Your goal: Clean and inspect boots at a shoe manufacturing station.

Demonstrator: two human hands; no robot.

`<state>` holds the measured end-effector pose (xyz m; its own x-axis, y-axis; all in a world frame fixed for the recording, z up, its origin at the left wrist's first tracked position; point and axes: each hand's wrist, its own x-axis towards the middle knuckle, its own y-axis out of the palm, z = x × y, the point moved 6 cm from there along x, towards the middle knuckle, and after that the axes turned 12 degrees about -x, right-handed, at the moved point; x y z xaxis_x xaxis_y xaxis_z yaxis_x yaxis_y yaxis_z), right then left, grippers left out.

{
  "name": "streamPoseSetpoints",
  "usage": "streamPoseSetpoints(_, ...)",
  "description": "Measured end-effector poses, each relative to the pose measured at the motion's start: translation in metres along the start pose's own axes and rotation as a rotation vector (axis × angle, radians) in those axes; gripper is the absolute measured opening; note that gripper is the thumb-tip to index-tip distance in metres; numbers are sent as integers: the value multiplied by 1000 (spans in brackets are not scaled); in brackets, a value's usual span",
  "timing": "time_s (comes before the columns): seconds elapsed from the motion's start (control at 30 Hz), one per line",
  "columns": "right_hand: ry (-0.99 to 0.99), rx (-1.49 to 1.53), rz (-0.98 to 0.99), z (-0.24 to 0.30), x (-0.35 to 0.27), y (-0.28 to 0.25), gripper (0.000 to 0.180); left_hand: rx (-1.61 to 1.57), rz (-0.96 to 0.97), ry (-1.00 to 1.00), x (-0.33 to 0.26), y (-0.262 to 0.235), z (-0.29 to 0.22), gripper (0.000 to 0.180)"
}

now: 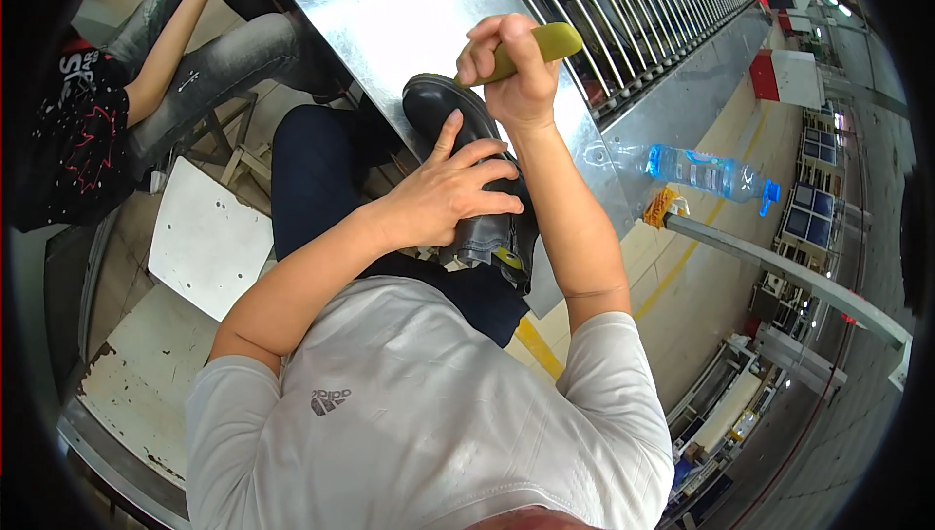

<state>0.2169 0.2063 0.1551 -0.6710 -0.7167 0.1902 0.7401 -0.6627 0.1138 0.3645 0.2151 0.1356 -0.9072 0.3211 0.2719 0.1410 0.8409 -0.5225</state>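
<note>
I see the right hand (pixel 514 72) gripping a yellow-green tool (pixel 559 41), tip unclear, and the left hand (pixel 456 189) clasping a black boot (pixel 477 122) at the near edge of a metal table (pixel 355 4). The boot's toe points leftward, away from the white shirt (pixel 429 364), long axis slanting, fingers (pixel 493 204) partly hiding it. Right of the table are metal bars (pixel 633 6) and a bottle (pixel 696 171); left, a cut-off co-worker (pixel 88 131).

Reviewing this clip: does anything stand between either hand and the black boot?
Only the yellow-green tool gripped in the right hand, held close by the rounded end of the black boot; contact there is unclear. Nothing visible stands between the left hand and the boot: it lies directly on it.
</note>
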Motion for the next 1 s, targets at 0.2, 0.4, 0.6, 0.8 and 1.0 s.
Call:
streamPoseSetpoints(0.2,44,-8,110,-8,14,15,38,-28,11,-15,3,-2,-1,61)
streamPoseSetpoints(0.4,67,-1,143,-9,17,21,35,-59,9,-18,2,-3,-1,63)
streamPoseSetpoints(0.6,99,78,193,-9,12,16,31,-76,-15,15,4,-1,1,61)
streamPoseSetpoints(0.8,43,112,238,-6,-7,-4,29,-30,-21,0,6,-2,2,61)
streamPoseSetpoints(1.0,264,147,139,-15,-42,-43,28,-18,-29,-15,13,-7,4,52)
